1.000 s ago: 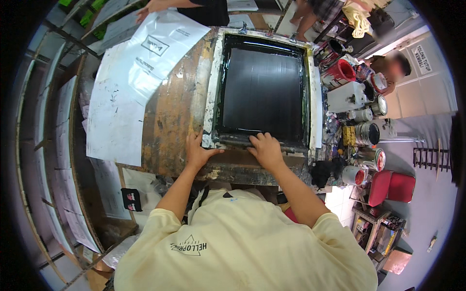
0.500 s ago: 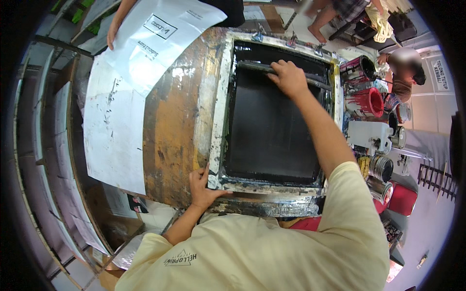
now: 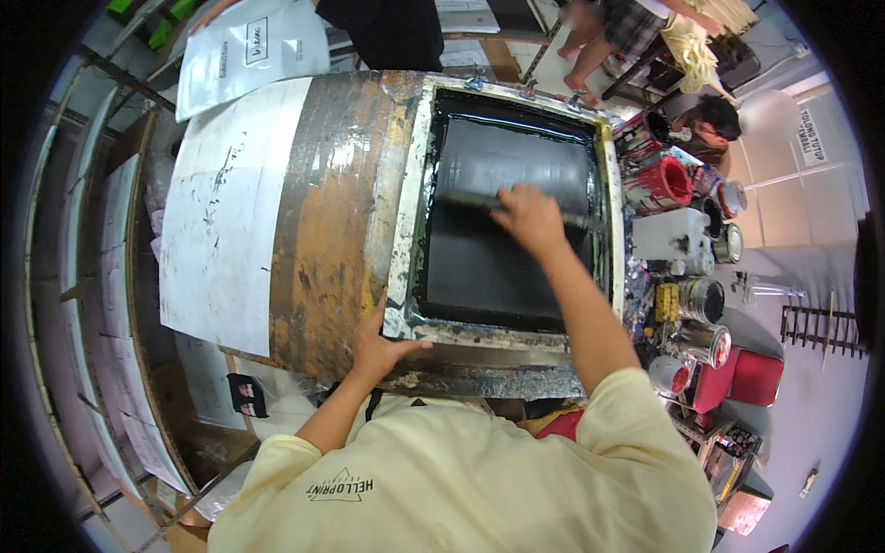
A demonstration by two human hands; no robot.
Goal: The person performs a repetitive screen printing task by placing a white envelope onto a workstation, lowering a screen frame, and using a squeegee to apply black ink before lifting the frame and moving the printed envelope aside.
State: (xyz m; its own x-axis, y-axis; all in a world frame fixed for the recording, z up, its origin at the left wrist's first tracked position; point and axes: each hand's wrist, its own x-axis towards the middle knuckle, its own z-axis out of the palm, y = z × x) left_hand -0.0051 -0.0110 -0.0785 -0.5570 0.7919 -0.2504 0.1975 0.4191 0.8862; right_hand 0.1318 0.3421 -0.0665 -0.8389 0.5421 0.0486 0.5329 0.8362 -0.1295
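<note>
A screen-printing frame (image 3: 408, 198) with a pale, ink-stained wooden rim lies on the worn table (image 3: 327, 221). Black ink coats its mesh (image 3: 498, 267), with a glossy band along the far edge. My right hand (image 3: 533, 219) is closed on a long dark squeegee (image 3: 468, 199), which lies crosswise over the mesh, around its middle. At the frame's near left corner rests my left hand (image 3: 376, 348), thumb stretched along the near rail and fingers spread against the left side.
White sheeting (image 3: 217, 221) covers the table's left part. A co-worker's hand (image 3: 207, 17) touches a white plastic bag (image 3: 253, 55) beyond it. Ink cans (image 3: 659, 184) and a white jerrycan (image 3: 671, 238) line the right side. Racks (image 3: 120, 276) stand at left; another person is at far right.
My right hand has drawn the squeegee from the far end toward me, to about mid-mesh. The co-worker's white bag has moved farther away and left. My left hand keeps its place at the corner.
</note>
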